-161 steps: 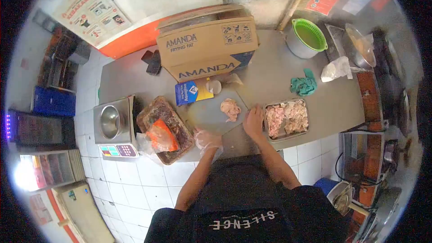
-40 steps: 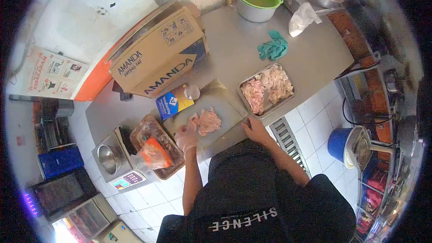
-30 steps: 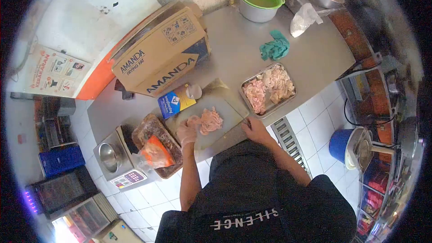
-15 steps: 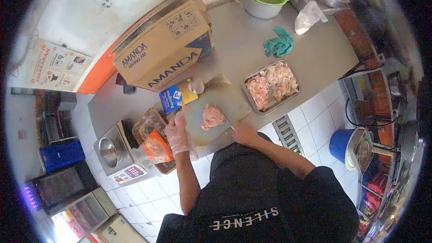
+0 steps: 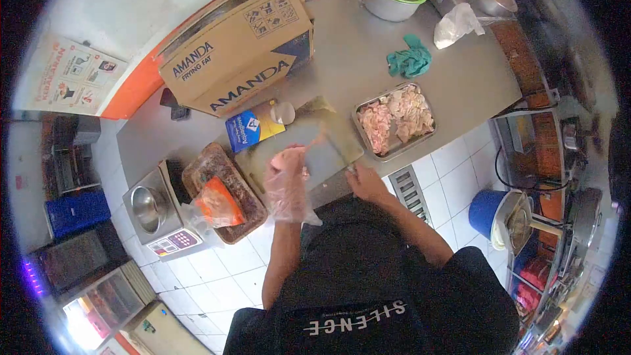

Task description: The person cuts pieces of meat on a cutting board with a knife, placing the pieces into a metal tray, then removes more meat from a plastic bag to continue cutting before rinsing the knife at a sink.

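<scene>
My left hand (image 5: pixel 286 181), in a loose clear plastic glove, is closed on a piece of raw meat (image 5: pixel 318 139) above the cutting board (image 5: pixel 322 161). A pale strip of the meat sticks out past the fingers; the rest is mostly covered by the hand. My bare right hand (image 5: pixel 369 185) grips the handle of a knife (image 5: pixel 351 167) at the board's right edge. The blade points away from me and is hard to make out. Just right of the board sits a metal tray (image 5: pixel 384 155) with two heaps of raw cut meat (image 5: pixel 411 115).
Left of the board are a stained tray (image 5: pixel 256 218) with an orange package (image 5: pixel 220 204) and a scale (image 5: pixel 172 243) bearing a steel bowl (image 5: pixel 150 209). Behind stand a blue-yellow packet (image 5: pixel 246 128) and a large carton (image 5: pixel 236 59). A green cloth (image 5: pixel 409 59) lies back right.
My left hand has moved right, from the board's left side onto the meat, and now grasps it. My right hand stays on the knife, shifted slightly. The camera view has shifted a little.
</scene>
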{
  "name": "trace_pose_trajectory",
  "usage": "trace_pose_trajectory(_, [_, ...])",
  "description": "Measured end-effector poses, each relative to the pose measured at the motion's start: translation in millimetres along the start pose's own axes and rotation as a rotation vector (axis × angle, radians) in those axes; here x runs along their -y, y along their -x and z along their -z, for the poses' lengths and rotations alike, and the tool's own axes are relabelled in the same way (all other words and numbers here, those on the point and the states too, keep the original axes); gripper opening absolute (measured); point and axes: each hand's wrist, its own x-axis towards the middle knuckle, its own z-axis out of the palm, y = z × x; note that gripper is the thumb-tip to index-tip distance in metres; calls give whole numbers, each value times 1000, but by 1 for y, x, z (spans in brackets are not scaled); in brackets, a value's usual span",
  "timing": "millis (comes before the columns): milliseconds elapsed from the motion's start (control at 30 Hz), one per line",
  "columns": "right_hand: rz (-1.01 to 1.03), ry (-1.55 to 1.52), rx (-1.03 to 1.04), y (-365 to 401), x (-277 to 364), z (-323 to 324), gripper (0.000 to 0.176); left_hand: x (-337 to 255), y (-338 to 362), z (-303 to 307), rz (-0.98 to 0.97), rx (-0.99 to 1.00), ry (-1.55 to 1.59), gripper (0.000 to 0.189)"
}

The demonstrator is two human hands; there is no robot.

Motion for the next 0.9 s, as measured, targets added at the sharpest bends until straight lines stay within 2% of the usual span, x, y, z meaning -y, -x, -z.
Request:
trace_pose_trajectory(33, [-122,-114,7,4,-4,13,35,10,-3,1,90,5,-68,34])
trace_pose_trajectory(67, [-245,-229,15,8,-3,25,36,63,-35,28,26,146,-569,35])
trace_pose_trajectory(100, [-302,-306,-21,12,5,38,37,116,-67,54,-153,245,-1398,37])
trace_pose_trajectory(133, [-302,-286,-50,14,3,35,36,167,-98,79,-363,277,-1869,39])
trace_pose_trajectory(200, [-294,-243,-118,11,-5,24,36,180,-84,56,-645,-357,-1667,47])
trace_pose_trajectory(267, [-106,-53,-161,7,0,13,35,168,-65,40,-560,-290,-1663,56])
trace_pose_trajectory(300, [-11,39,-176,6,4,7,35,139,-53,33,-344,77,-1763,60])
trace_pose_trajectory(367, [-49,66,-47,0,15,-1,36,127,-49,43,-158,448,-1804,66])
trace_pose_trajectory(467, [-99,120,31,-8,18,-6,37,135,-43,57,-170,458,-1771,67])
trace_pose_trajectory(533, [-132,146,46,-12,16,-5,37,92,-22,35,-28,455,-1785,62])
trace_pose_trajectory(600, [-163,157,70,-12,11,-2,38,96,-17,56,-150,404,-1631,51])
trace_pose_trajectory(667, [-239,181,101,-9,22,7,38,106,-14,83,-48,282,-1509,42])
trace_pose_trajectory(733, [-284,200,90,-8,26,10,38,108,-17,96,249,100,-1390,36])
trace_pose_trajectory(833, [-259,199,30,-10,24,9,38,79,-11,93,268,-95,-1482,28])
trace_pose_trajectory(900, [-198,179,16,-9,19,3,37,48,1,64,104,-105,-1439,25])
